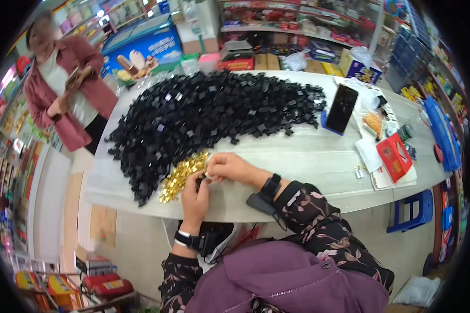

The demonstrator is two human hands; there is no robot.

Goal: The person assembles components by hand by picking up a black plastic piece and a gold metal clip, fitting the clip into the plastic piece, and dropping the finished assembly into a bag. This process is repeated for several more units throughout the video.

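My left hand [195, 203] is closed on a small black square piece [200, 180], held between thumb and fingers above the table's near edge. Close against it, my right hand [234, 168] pinches with its fingertips beside that piece; whatever lies in the pinch is too small to make out. Just left of both hands is a heap of small shiny gold pieces [181, 176]. Behind it spreads a large pile of black square pieces [209, 107], which covers much of the table's left and far side.
The pale table [277, 177] has a curved near edge. On its right are a phone [342, 109] on a blue stand, a red box [395, 157], papers and a plastic bag. A person [62, 78] stands at the far left holding a phone. A blue stool [411, 211] sits below right.
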